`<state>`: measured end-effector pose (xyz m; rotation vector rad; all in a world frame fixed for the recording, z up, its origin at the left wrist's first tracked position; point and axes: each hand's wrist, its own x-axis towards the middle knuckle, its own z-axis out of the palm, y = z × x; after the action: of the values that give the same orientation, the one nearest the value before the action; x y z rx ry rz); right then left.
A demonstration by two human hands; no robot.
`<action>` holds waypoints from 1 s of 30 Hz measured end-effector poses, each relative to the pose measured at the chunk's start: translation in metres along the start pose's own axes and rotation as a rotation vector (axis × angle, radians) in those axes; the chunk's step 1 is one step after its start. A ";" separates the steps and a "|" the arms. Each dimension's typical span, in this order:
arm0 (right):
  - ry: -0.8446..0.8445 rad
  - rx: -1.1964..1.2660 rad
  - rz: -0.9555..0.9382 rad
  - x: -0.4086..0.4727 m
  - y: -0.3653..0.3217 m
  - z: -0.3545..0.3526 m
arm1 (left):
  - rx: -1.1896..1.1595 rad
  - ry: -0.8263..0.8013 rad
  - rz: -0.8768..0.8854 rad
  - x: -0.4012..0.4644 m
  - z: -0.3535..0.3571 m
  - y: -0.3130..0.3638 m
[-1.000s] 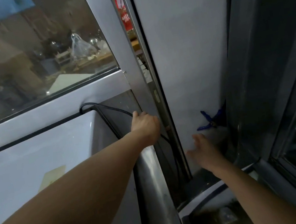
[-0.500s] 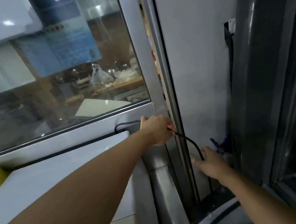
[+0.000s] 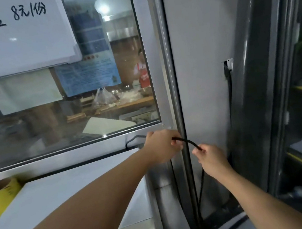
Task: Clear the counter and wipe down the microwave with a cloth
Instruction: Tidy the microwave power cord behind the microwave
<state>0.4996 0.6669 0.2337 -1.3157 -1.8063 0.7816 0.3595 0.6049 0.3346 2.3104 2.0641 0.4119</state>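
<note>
Moved since earlier: right hand risen from low by the wall, fingers now pinched on black power cord. Left hand: fingers closed on same cord, at back right corner of white microwave. Yellow tape roll on microwave's left edge.

Whiteboard with handwriting up on the window glass; yellow tape roll far left.
</note>
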 end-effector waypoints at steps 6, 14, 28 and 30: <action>0.065 -0.065 -0.103 -0.006 -0.020 -0.011 | -0.100 0.092 -0.034 -0.003 -0.013 0.011; -0.146 -0.087 0.169 -0.011 0.008 0.000 | -0.386 0.179 -0.062 -0.022 -0.044 -0.003; 0.086 0.021 -0.015 -0.031 -0.030 -0.039 | -0.188 0.236 -0.038 -0.060 -0.041 0.016; 0.110 -0.011 -0.074 -0.037 -0.038 -0.042 | -0.144 0.252 -0.052 -0.064 -0.044 0.022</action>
<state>0.5232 0.6229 0.2787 -1.2661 -1.7638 0.6480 0.3658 0.5319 0.3692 2.2152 2.1108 0.8591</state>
